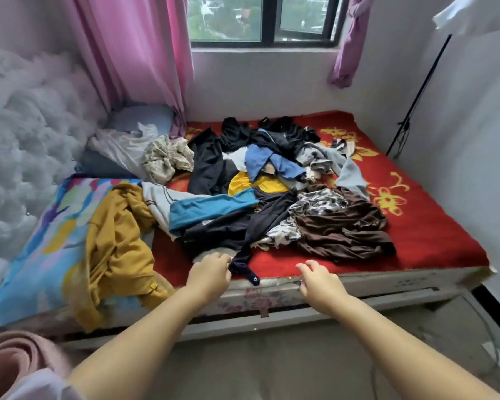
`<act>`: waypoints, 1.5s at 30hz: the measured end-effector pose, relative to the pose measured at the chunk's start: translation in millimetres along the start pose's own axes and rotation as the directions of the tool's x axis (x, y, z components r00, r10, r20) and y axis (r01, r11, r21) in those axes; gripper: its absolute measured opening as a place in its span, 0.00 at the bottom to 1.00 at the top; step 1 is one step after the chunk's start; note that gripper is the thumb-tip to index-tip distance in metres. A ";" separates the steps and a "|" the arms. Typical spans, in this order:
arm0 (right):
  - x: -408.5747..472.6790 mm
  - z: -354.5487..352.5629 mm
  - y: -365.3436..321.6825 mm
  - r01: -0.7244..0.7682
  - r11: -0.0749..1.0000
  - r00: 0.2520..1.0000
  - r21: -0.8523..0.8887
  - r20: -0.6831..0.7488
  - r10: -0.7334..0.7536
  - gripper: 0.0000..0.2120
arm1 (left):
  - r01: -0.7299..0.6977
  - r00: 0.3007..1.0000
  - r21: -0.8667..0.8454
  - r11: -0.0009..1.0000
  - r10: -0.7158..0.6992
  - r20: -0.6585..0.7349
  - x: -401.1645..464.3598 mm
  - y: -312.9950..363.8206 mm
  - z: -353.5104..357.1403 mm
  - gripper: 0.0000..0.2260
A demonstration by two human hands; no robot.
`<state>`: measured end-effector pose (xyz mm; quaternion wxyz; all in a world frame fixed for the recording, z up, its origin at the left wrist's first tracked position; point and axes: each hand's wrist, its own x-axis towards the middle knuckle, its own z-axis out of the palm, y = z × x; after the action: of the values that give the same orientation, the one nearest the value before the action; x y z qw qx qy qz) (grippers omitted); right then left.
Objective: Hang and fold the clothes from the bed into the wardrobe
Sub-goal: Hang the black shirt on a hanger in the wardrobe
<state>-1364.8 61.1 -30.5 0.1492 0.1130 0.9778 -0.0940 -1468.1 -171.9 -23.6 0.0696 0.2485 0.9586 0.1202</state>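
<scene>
A heap of mixed clothes [272,180] lies on the bed's red flowered blanket [433,241]. From the heap a dark navy garment [267,220] trails toward the front edge, ending in a buttoned tab. My left hand [211,274] is at that trailing end, its fingers curled against the navy cloth's left edge. Further right, my right hand [319,281] hovers over the bed's front edge with loosely curled fingers and holds nothing. A mustard-yellow garment [116,241] hangs over the front left of the bed. A brown garment [344,232] lies at the heap's right side.
A padded grey headboard [18,157] stands on the left, with pillows [139,122] beside the pink curtain [133,53]. A window [260,18] is behind the bed. A black stand [416,96] leans by the right wall. Grey floor [272,365] lies between me and the bed. No wardrobe is in view.
</scene>
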 end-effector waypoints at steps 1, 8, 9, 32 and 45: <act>9.4 0.5 9.7 -0.025 1.000 1.000 0.011 0.018 0.025 0.25 | -0.007 1.000 0.000 1.000 0.007 0.022 18.3 2.6 5.7 0.15; 114.4 2.6 69.0 -0.085 0.996 0.983 -0.002 0.165 0.084 0.24 | -0.015 0.983 0.026 1.000 0.010 0.182 142.7 20.8 50.0 0.16; 135.8 -0.1 72.6 -0.069 0.998 0.981 -0.005 0.180 0.068 0.24 | 0.014 0.982 0.016 1.000 -0.017 0.188 160.4 18.7 54.3 0.16; 553.8 122.1 32.7 -0.257 0.917 0.962 0.304 0.172 0.212 0.32 | -0.011 0.976 0.107 0.994 -0.012 0.218 478.2 -119.8 238.6 0.29; 606.9 132.8 82.9 -0.588 0.366 0.742 0.721 0.300 0.599 0.20 | 0.263 0.963 -0.468 0.844 -0.256 0.079 530.8 -105.3 267.8 0.16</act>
<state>-1872.6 228.6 -357.6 0.1015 0.5098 0.7278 -0.4472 -1924.9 53.1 -348.1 0.1504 0.0929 0.9241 0.3388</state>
